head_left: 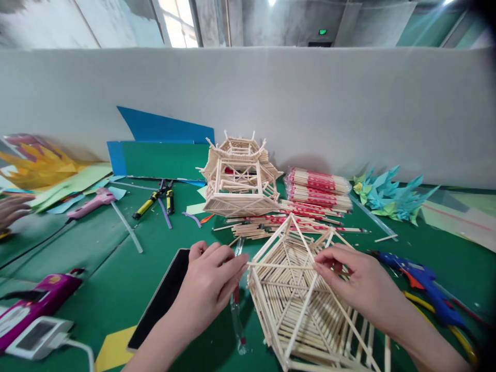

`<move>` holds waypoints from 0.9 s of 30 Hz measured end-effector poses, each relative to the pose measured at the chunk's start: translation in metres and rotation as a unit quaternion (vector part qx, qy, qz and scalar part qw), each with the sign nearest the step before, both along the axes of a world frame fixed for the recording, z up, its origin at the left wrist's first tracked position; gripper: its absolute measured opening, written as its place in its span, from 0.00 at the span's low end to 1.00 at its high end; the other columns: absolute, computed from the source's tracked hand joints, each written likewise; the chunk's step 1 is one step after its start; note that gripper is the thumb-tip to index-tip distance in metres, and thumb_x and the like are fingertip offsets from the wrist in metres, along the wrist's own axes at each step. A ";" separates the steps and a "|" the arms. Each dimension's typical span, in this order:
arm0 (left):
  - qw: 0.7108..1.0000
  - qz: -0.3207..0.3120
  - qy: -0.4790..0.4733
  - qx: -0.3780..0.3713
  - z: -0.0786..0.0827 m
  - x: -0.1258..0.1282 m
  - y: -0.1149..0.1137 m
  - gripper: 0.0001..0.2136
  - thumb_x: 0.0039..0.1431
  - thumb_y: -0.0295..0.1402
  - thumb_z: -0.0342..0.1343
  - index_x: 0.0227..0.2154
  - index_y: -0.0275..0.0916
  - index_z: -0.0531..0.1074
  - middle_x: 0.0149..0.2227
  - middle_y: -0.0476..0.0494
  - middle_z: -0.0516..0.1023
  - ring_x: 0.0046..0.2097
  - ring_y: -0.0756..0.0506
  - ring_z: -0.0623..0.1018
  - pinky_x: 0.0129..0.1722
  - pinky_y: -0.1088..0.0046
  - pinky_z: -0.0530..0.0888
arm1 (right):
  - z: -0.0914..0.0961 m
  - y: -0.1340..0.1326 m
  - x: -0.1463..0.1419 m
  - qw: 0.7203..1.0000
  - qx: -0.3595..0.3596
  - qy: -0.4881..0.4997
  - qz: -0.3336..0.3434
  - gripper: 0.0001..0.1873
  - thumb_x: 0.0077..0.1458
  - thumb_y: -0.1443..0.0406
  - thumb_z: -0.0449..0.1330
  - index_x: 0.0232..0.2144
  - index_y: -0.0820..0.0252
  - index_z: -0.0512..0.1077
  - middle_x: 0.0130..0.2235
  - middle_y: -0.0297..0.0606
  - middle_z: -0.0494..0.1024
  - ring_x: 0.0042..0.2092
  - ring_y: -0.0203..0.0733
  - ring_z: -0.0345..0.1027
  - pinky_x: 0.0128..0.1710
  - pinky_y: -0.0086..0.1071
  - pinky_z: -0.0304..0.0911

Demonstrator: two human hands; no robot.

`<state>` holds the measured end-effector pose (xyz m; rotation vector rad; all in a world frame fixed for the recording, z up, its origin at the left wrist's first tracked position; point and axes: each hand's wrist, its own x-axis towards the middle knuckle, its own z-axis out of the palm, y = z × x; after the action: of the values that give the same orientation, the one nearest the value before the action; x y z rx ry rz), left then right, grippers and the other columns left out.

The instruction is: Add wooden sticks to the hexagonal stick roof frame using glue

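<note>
A thin wooden stick (pixel 282 266) lies level across the top of a many-sided stick frame (pixel 308 305). My left hand (pixel 213 281) pinches the stick's left end between thumb and fingers, at the frame's left corner. At its other end my right hand (pixel 351 274) has finger and thumb closed on it, where slanting sticks cross. Rings of sticks and spokes form a web-like base inside the frame. Behind it stands a pavilion-like stick model (pixel 242 178) with upturned roof corners. Loose sticks (pixel 251 230) with red wrappers lie between the two structures.
Bundled sticks (pixel 318 187) sit beside the model. A blue glue gun (pixel 422 279) lies right, a pink one (pixel 93 204) left, near yellow-black pliers (pixel 155 199). A phone (pixel 163 299) rests under my left forearm. Another person's hand (pixel 13 212) shows at the left edge.
</note>
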<state>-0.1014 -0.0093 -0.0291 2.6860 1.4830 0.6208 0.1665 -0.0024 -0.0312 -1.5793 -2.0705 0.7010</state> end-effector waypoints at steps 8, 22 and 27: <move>1.000 -0.005 0.012 0.011 -0.001 0.000 -0.001 0.11 0.58 0.27 0.44 0.39 0.41 0.71 0.27 0.46 0.70 0.30 0.46 0.66 0.35 0.64 0.58 | 0.002 0.000 0.000 1.000 0.008 -0.001 0.004 0.06 0.53 0.62 0.53 0.29 0.54 0.69 0.31 0.32 0.72 0.31 0.37 0.64 0.30 0.32 0.60; 0.998 -0.011 -0.063 0.025 -0.005 -0.006 -0.002 0.07 0.57 0.28 0.48 0.36 0.37 0.70 0.31 0.44 0.72 0.33 0.47 0.69 0.35 0.68 0.63 | -0.001 0.001 0.001 1.000 0.013 0.000 0.004 0.07 0.53 0.61 0.53 0.29 0.54 0.70 0.31 0.32 0.72 0.31 0.37 0.65 0.30 0.31 0.61; 0.998 -0.017 -0.055 0.004 -0.004 -0.009 -0.002 0.08 0.58 0.27 0.47 0.37 0.38 0.70 0.31 0.44 0.73 0.33 0.47 0.69 0.34 0.68 0.63 | 0.000 0.001 0.000 1.000 0.007 -0.002 0.005 0.07 0.53 0.61 0.53 0.29 0.53 0.69 0.31 0.31 0.71 0.31 0.37 0.64 0.30 0.32 0.60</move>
<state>-0.1108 -0.0110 -0.0328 2.6306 1.4089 0.7608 0.1667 -0.0017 -0.0317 -1.5649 -2.0834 0.6861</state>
